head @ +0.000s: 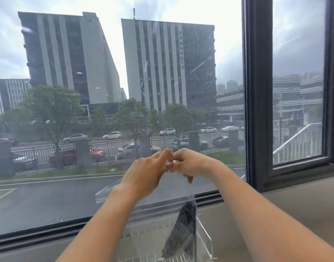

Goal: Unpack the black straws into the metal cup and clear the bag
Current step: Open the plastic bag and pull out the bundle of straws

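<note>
From the head camera, the left hand [146, 172] and right hand [188, 164] meet raised before the window [105, 91], fingers pinched shut on the top of a clear bag [181, 197]. The black straws [182, 229] hang bunched low inside it, well below the fingertips.

Bag [109, 193] clear; straws [183, 229] black; window frame [257, 91] black; sill [294, 201] beige; rack [206, 241] silvery wire.

Flat overcast daylight pours through the large glass window [124, 110], whose pane shows streaky glare. The far grey buildings [168, 63] lean inward from wide-angle distortion. Near hands and bag are motion-blurred; no hard shadows.
</note>
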### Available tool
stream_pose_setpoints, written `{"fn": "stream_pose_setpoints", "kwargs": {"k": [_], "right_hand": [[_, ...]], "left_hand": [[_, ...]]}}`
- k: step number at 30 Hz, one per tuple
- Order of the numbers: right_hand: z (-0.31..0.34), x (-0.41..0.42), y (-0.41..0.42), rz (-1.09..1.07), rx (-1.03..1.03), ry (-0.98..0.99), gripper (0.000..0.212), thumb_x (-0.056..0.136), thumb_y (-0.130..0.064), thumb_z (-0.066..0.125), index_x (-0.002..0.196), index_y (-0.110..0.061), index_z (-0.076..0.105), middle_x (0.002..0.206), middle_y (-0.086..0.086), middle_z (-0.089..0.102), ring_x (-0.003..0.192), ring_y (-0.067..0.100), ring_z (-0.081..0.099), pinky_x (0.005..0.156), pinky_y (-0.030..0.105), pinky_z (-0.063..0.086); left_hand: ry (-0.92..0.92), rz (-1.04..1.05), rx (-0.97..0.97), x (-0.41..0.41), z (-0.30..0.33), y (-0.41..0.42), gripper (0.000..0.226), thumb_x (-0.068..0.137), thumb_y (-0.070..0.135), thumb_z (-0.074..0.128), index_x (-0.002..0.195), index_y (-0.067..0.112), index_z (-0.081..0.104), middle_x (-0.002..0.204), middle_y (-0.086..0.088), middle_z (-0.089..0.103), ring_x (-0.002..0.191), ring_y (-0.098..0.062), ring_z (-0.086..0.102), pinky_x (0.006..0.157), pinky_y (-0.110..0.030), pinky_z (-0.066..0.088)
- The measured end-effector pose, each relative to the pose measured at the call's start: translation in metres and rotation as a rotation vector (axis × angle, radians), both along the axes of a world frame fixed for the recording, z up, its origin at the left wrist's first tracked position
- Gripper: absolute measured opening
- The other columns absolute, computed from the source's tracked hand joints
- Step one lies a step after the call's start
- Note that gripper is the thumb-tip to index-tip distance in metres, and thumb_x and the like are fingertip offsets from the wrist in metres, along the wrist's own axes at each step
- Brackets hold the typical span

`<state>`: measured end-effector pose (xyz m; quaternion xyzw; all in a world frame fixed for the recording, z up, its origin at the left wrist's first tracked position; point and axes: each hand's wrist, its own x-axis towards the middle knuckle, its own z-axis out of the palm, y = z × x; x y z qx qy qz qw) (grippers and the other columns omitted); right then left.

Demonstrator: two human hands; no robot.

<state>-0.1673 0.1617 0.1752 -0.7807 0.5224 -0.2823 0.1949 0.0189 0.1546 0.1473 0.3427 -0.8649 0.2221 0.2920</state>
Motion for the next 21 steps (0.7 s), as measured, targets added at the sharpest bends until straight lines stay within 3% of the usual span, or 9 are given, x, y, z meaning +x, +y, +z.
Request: {"fn": "stream_pose_setpoints", "kwargs": {"k": [4, 8, 10, 12, 18, 21], "right_hand": [[-0.006, -0.015, 0.008, -0.051, -0.027, -0.303, 0.018, 0.085, -0.035, 0.080, 0.085, -0.018, 0.075, 0.068, -0.001, 0.071, 0.056, 0.009, 0.064, 0.054, 0.019, 0.054], [-0.017, -0.028, 0.012, -0.026, 0.003, -0.617, 0.017, 0.084, -0.007, 0.081, 0.097, -0.001, 0.074, 0.081, 0.013, 0.073, 0.070, 0.021, 0.071, 0.075, 0.038, 0.062], [-0.022, -0.029, 0.013, 0.011, 0.014, -0.684, 0.019, 0.085, -0.008, 0.079, 0.100, 0.002, 0.073, 0.086, 0.013, 0.074, 0.075, 0.024, 0.074, 0.084, 0.043, 0.060], [-0.025, -0.027, 0.014, 0.041, 0.021, -0.723, 0.021, 0.086, -0.010, 0.078, 0.102, 0.001, 0.073, 0.088, 0.009, 0.074, 0.079, 0.024, 0.076, 0.089, 0.045, 0.059], [-0.032, -0.017, 0.009, 0.073, 0.049, -0.777, 0.018, 0.090, -0.006, 0.073, 0.106, 0.002, 0.073, 0.081, 0.007, 0.072, 0.066, 0.021, 0.071, 0.073, 0.039, 0.065], [-0.034, -0.014, 0.007, 0.067, 0.059, -0.777, 0.017, 0.090, -0.004, 0.073, 0.105, 0.002, 0.073, 0.079, 0.008, 0.070, 0.061, 0.019, 0.064, 0.066, 0.034, 0.064]], "left_hand": [[0.114, -0.061, 0.000, 0.000, 0.002, 0.001, 0.016, 0.101, 0.032, 0.058, 0.107, 0.033, 0.044, 0.106, 0.010, 0.074, 0.076, -0.023, 0.072, 0.062, -0.039, 0.055], [0.227, -0.003, 0.102, 0.004, 0.007, -0.006, 0.010, 0.099, 0.037, 0.060, 0.099, 0.033, 0.051, 0.088, 0.012, 0.075, 0.061, -0.005, 0.060, 0.062, -0.032, 0.050], [0.311, -0.004, 0.198, 0.004, 0.006, -0.008, 0.015, 0.099, 0.047, 0.055, 0.089, 0.038, 0.047, 0.076, 0.016, 0.073, 0.057, 0.001, 0.060, 0.061, -0.033, 0.054], [0.428, -0.018, 0.290, 0.003, 0.006, -0.008, 0.021, 0.098, 0.050, 0.055, 0.082, 0.038, 0.049, 0.070, 0.016, 0.073, 0.053, -0.003, 0.063, 0.063, -0.036, 0.058], [0.717, -0.076, 0.515, 0.011, 0.005, -0.011, 0.031, 0.102, 0.034, 0.050, 0.075, 0.024, 0.061, 0.069, 0.006, 0.077, 0.049, -0.019, 0.072, 0.070, -0.044, 0.056], [0.705, 0.001, 0.510, 0.014, 0.006, -0.013, 0.031, 0.104, 0.039, 0.048, 0.080, 0.027, 0.064, 0.070, 0.010, 0.077, 0.059, -0.013, 0.074, 0.077, -0.047, 0.060]]}}
